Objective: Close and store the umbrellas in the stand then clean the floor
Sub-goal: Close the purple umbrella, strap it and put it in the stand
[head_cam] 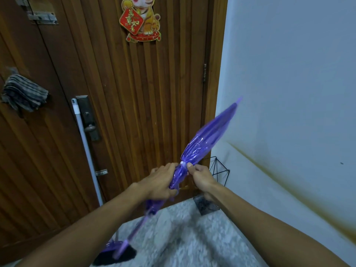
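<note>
A folded purple see-through umbrella (208, 137) slants across the middle, tip up toward the right wall, thin handle end down at the lower left. My left hand (159, 184) is wrapped around its gathered canopy. My right hand (200, 177) pinches the strap with a white snap at the canopy's waist. A black wire umbrella stand (219, 170) on a dark stone base sits in the corner just behind my right hand. A broom (88, 151) with a grey-white pole leans on the door, its dark bristles at the bottom left on the floor.
A brown slatted wooden door (125, 93) fills the left and centre, with a dark lock plate and lever (89, 120). A striped cloth (23, 93) hangs at the left. A white wall (289, 93) with a brownish stain stands on the right. The floor (192, 237) is speckled grey.
</note>
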